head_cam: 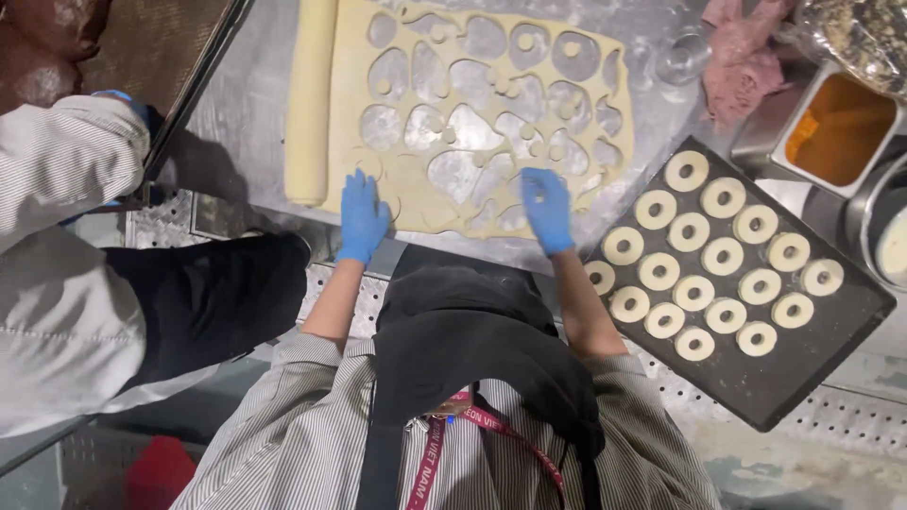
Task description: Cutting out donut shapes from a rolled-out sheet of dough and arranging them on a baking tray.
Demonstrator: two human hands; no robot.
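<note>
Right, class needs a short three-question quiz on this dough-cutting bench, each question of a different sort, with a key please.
1. True or false: both blue-gloved hands, left hand and right hand, rest on the pale rolled-out dough sheet.
2. Multiple choice: the cut ring-shaped dough pieces lie on A) a dark flat tray, B) a white plate, C) a wire basket.
3. Fill in: on the person's right, beyond the dark flat tray, a metal container holds an ______-coloured filling.

Key: 1 true; 2 A; 3 orange.
</note>
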